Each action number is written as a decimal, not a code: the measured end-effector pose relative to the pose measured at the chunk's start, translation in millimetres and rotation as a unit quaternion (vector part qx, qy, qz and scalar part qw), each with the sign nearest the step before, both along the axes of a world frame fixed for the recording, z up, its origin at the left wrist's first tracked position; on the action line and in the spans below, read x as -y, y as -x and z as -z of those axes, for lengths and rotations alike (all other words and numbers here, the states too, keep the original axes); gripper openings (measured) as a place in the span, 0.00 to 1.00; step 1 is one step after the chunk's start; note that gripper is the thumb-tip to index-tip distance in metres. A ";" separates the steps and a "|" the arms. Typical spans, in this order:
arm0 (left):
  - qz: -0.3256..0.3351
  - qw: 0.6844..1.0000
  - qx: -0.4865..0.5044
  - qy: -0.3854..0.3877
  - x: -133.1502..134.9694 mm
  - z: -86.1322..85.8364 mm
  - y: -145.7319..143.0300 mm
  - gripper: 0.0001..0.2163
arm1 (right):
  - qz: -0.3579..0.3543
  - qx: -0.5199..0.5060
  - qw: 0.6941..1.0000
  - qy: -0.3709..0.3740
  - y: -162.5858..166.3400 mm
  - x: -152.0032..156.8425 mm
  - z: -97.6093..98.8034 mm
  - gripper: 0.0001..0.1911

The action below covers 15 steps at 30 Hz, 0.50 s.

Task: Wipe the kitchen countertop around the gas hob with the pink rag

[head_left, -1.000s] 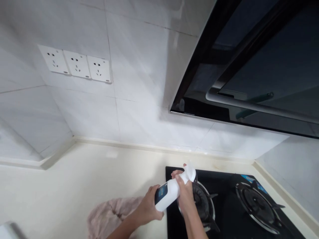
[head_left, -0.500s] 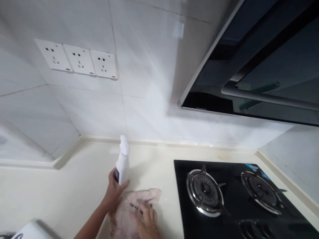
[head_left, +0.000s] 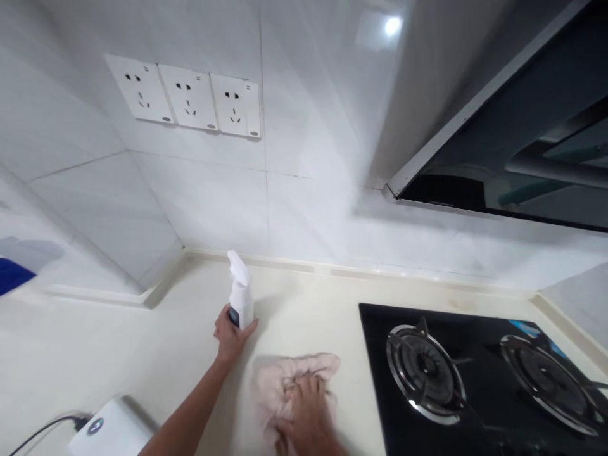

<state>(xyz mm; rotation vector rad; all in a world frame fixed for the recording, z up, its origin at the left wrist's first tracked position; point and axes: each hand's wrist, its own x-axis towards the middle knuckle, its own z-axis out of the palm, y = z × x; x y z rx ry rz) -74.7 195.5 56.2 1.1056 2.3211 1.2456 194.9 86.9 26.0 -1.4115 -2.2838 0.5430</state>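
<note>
A white spray bottle (head_left: pixel 243 297) with a dark label patch stands on the pale countertop (head_left: pixel 190 354), close to the back wall. Around its lower part my left hand (head_left: pixel 232 335) is closed, thumb on the right side. Lower in the view a crumpled pink cloth (head_left: pixel 270 386) lies on the counter. My right hand (head_left: pixel 308 405) presses down on this cloth, fingers bent into its folds; the fingertips are partly hidden by the fabric.
To the right is a black gas hob (head_left: pixel 375 342) with metal burners. A dark range hood (head_left: pixel 475 171) juts out above it. Three wall sockets (head_left: pixel 190 98) sit on the tiled wall. At lower left a white device (head_left: pixel 114 430) has a black cable (head_left: pixel 42 427).
The view has swung left, so the scene appears shifted right. My left hand has moved with the bottle toward the back-left of the counter. My right hand and the cloth have shifted slightly.
</note>
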 end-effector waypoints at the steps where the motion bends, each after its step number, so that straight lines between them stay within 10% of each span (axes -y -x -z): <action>1: -0.004 1.000 -0.004 0.006 -1.0 -0.9 0.8 0.39 | 0.020 -0.010 1.000 -0.018 -7.8 -6.2 2.6 0.22; 9: -0.020 0.998 -0.003 0.051 -17.7 -16.0 42.6 0.38 | 0.147 -0.031 0.979 -0.139 -78.1 -41.1 12.4 0.31; 15: -0.008 0.998 0.030 0.047 -43.6 -28.9 100.2 0.35 | 0.111 0.025 0.975 -0.191 -92.9 -45.7 32.4 0.28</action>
